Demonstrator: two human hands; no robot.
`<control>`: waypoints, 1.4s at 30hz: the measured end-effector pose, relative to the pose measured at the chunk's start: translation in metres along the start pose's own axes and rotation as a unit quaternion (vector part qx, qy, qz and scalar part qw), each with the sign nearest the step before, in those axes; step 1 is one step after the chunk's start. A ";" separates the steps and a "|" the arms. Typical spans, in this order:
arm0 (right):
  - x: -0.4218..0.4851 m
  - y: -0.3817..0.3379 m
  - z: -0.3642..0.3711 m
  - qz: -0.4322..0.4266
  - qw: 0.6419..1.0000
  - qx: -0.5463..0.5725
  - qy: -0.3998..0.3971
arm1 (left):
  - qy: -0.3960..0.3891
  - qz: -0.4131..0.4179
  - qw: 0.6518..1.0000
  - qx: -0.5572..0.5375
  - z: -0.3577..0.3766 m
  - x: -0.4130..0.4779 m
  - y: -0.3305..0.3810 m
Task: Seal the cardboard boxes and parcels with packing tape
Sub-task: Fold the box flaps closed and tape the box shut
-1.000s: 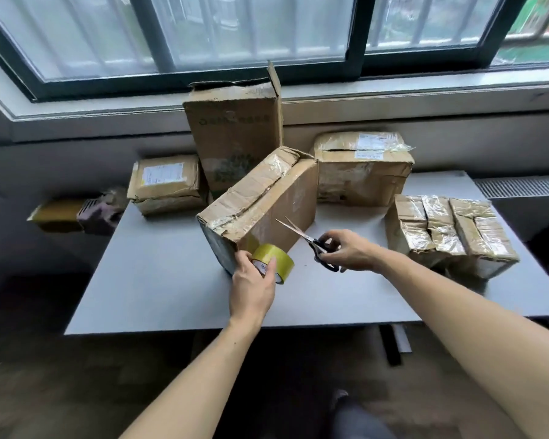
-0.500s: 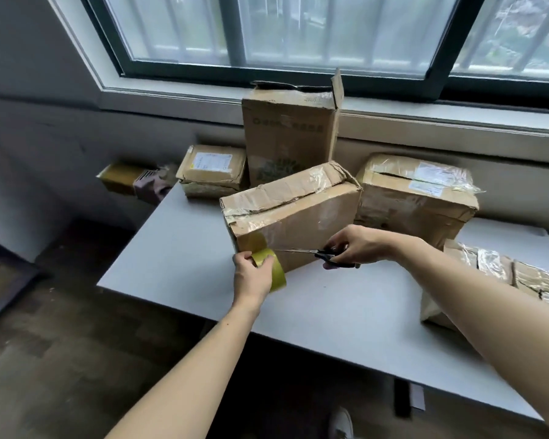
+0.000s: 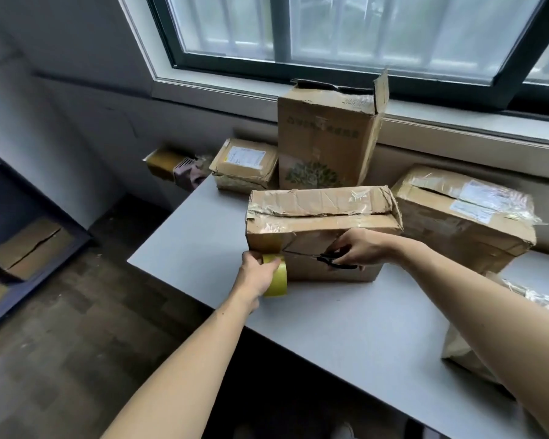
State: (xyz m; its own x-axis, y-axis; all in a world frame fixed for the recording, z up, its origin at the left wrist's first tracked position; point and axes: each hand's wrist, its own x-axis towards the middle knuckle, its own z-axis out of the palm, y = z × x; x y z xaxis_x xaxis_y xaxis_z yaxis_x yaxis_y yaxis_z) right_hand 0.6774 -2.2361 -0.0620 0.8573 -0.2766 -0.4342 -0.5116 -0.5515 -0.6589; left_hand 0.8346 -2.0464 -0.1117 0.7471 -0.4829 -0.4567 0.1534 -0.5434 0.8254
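A worn cardboard box (image 3: 324, 217) stands on the grey table (image 3: 346, 318), its top wrapped in shiny tape. My left hand (image 3: 255, 275) grips a yellow tape roll (image 3: 276, 275) at the box's lower left corner, with a strip running from the roll up onto the box face. My right hand (image 3: 360, 248) holds black-handled scissors (image 3: 325, 258) against the box front. Their blades point left and reach the strip just above the roll.
A tall open-topped box (image 3: 327, 137) stands behind, a small labelled parcel (image 3: 244, 163) to its left, a large taped box (image 3: 463, 213) at right. Another taped parcel (image 3: 526, 296) sits at the right edge. The table's left edge drops to the floor. A windowsill runs behind.
My view has swung left and nearer. The box has turned its long face toward me. The scissors came down from open in the air to the tape strip by the roll.
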 end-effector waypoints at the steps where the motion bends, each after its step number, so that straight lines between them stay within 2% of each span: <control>1: 0.002 0.000 -0.001 0.001 1.000 0.001 0.000 | -0.001 -0.002 1.000 0.001 -0.001 0.002 0.001; 6: 0.004 -0.001 -0.001 0.017 1.000 -0.012 -0.016 | -0.014 -0.003 1.000 0.009 -0.001 0.004 -0.009; 13: 0.010 0.002 0.014 0.041 0.999 0.011 -0.017 | -0.098 -0.048 0.994 -0.004 -0.013 0.014 -0.013; 18: 0.016 -0.004 0.024 0.044 0.998 0.027 -0.023 | -0.168 -0.090 0.979 -0.075 -0.015 0.013 -0.015; 27: 0.030 -0.019 0.029 0.032 0.999 0.025 -0.020 | -0.151 -0.098 0.977 -0.115 -0.013 0.009 -0.018; 36: 0.035 -0.018 0.030 -0.009 0.998 -0.055 0.028 | -0.131 -0.061 0.985 -0.095 -0.011 0.013 -0.023; 42: 0.033 -0.019 0.033 -0.006 0.999 -0.043 0.015 | -0.121 -0.048 0.990 -0.056 -0.009 0.017 -0.024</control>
State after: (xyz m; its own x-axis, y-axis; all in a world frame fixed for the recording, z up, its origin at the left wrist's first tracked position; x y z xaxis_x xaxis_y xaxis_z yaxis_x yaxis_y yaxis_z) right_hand 0.7136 -2.2087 -0.0838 0.8650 -0.2931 -0.4073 -0.4962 -0.6203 -0.6074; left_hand 0.8494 -2.0348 -0.1362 0.5502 -0.5912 -0.5897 0.2976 -0.5210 0.8000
